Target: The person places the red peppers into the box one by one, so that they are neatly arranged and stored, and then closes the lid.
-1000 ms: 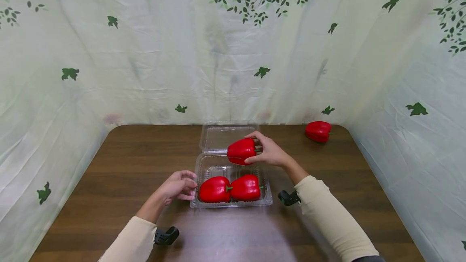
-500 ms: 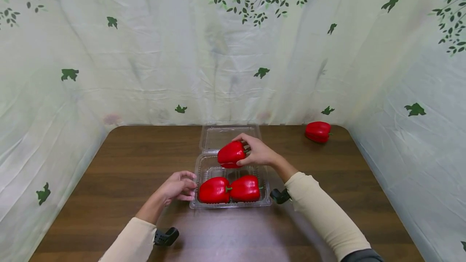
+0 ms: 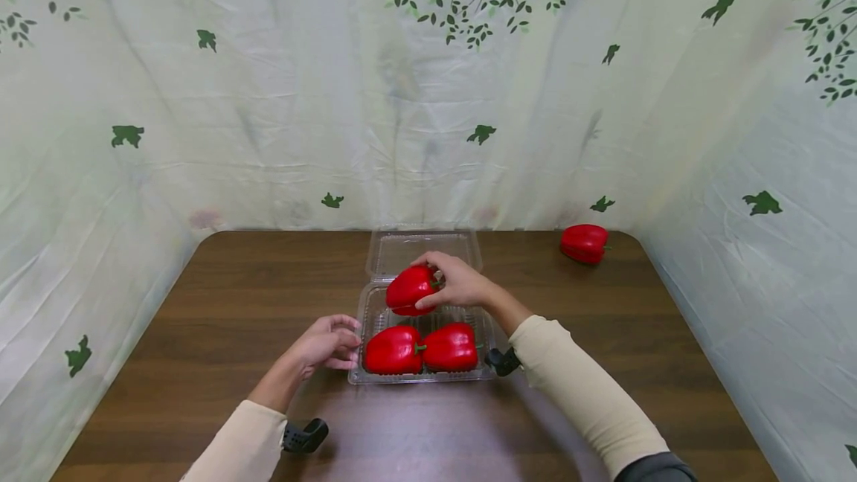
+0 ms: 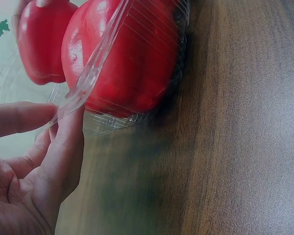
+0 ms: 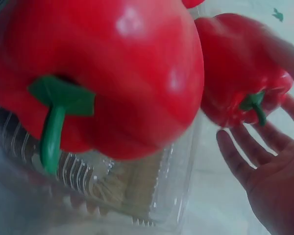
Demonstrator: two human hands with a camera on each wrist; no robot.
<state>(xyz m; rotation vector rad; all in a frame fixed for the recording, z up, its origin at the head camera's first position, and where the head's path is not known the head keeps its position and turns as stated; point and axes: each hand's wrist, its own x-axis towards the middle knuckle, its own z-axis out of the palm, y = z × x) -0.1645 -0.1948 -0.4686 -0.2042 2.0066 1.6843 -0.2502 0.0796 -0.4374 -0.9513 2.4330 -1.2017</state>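
Note:
My right hand (image 3: 455, 283) grips a red bell pepper (image 3: 410, 291) by its stem end, over the back left part of a clear plastic clamshell box (image 3: 462, 312). The right wrist view shows its green stem pointing toward the palm. Two more red bell peppers lie side by side in the front half of the box: a left pepper (image 3: 391, 350) and a right pepper (image 3: 451, 346). My left hand (image 3: 326, 344) pinches the box's left rim (image 4: 90, 73) between thumb and fingers.
The box's clear lid (image 3: 422, 253) lies folded open behind it, near the table's back edge. Another red bell pepper (image 3: 585, 243) lies at the back right corner of the brown wooden table (image 3: 268, 274). A leaf-printed curtain (image 3: 301, 95) hangs behind.
My right hand has carried its bell pepper leftward and slightly toward me, over the box's back left. The left hand and the other peppers have stayed in place.

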